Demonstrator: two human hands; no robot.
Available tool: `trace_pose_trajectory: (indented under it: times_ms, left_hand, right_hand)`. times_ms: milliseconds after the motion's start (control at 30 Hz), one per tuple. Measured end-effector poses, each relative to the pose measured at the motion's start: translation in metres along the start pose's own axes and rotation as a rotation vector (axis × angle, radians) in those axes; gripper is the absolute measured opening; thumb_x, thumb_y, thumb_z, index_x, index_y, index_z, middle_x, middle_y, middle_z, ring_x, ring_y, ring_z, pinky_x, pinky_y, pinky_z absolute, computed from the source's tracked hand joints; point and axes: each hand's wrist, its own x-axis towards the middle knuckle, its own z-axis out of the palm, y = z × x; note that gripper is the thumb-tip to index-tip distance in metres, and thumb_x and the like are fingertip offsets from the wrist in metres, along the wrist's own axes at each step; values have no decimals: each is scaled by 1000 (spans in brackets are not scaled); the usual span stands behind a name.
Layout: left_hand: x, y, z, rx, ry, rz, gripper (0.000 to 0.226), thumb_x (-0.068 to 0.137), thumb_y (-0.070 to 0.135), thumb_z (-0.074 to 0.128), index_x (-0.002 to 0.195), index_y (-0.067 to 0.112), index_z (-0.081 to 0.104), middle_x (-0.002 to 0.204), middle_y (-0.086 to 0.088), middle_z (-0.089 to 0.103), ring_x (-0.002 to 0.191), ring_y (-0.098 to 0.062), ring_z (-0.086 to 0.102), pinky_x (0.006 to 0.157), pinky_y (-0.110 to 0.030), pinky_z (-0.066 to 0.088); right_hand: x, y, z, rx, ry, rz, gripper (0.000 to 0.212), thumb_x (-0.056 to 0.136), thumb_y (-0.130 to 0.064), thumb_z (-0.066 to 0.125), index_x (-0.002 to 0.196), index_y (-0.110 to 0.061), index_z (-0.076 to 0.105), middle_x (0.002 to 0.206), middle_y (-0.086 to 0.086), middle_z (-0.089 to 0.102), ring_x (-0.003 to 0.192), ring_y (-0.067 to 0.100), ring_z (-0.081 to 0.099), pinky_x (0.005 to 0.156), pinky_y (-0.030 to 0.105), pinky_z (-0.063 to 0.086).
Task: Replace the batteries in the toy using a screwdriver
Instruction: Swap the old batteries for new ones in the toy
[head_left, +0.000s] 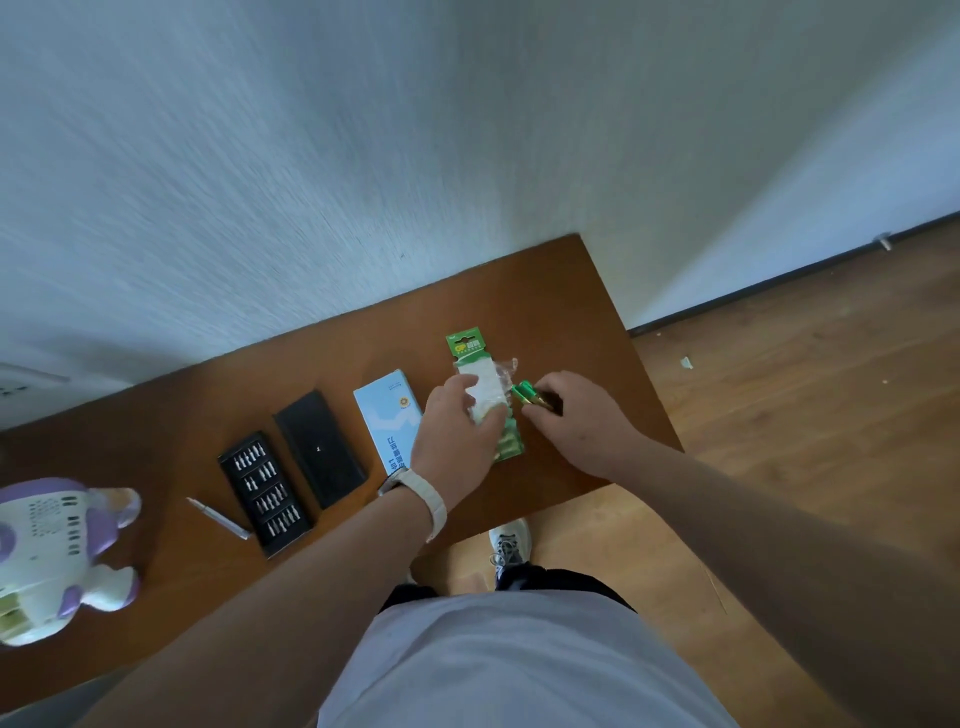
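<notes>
A green battery pack (465, 345) lies near the right end of the wooden table (550, 291). My left hand (457, 431) rests on top of the pack, holding it down, fingers spread over its clear blister. My right hand (576, 421) pinches green-and-gold batteries (527, 394) right beside the pack. The white and purple toy (57, 556) lies at the table's far left, back side up with slots showing. A silver screwdriver (218, 517) lies between the toy and the bit case.
A black tray of screwdriver bits (265, 493) and its black lid (319, 454) lie mid-table. A light blue box (389, 410) sits beside my left hand. The wall runs along the table's far edge; wooden floor (779, 415) lies to the right.
</notes>
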Motion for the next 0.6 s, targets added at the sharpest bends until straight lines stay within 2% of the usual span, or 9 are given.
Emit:
trace_pose_trajectory:
  times_ms: [33, 133, 267, 333, 500, 600]
  left_hand:
    - [-4, 4, -5, -63, -21, 7, 43, 97, 36, 60, 137, 24, 49, 119, 4, 58, 95, -9, 59, 67, -12, 47]
    - [-17, 11, -21, -201, -47, 39, 30, 98, 33, 59, 127, 26, 54, 101, 7, 64, 87, -9, 62, 61, -12, 49]
    - [-32, 8, -45, -352, 17, 38, 9, 97, 25, 62, 103, 31, 62, 90, 6, 69, 87, -19, 66, 74, -28, 57]
    - [-41, 5, -58, -428, 68, 32, 10, 95, 20, 65, 95, 30, 64, 88, 0, 70, 88, -26, 66, 76, -34, 57]
    - [-63, -20, -94, -521, 201, 50, 9, 92, 11, 67, 92, 20, 67, 86, -12, 70, 85, -37, 64, 74, -43, 57]
    - [-72, -38, -117, -540, 271, 27, 7, 92, 11, 67, 93, 19, 67, 85, -9, 72, 83, -33, 68, 71, -36, 57]
  right_hand:
    - [-3, -8, 0, 33, 9, -7, 15, 96, -33, 58, 102, -19, 59, 91, -4, 55, 81, 10, 52, 65, 20, 39]
    - [-9, -32, 1, 130, 19, -36, 20, 96, -38, 57, 100, -19, 61, 88, -4, 58, 79, 9, 53, 67, 24, 44]
    - [-16, -62, 5, 224, -30, -84, 19, 95, -38, 58, 95, -20, 64, 77, -6, 61, 66, 7, 53, 58, 23, 43]
    - [-17, -78, 9, 251, -61, -111, 18, 95, -37, 59, 94, -20, 66, 71, -8, 60, 60, 5, 51, 54, 24, 41]
    - [-16, -125, 24, 316, -196, -174, 13, 97, -27, 59, 102, -19, 68, 73, -8, 61, 60, -3, 54, 54, 15, 44]
    - [-16, -150, 40, 367, -237, -196, 13, 98, -23, 59, 107, -23, 68, 72, -11, 64, 63, -1, 61, 60, 16, 51]
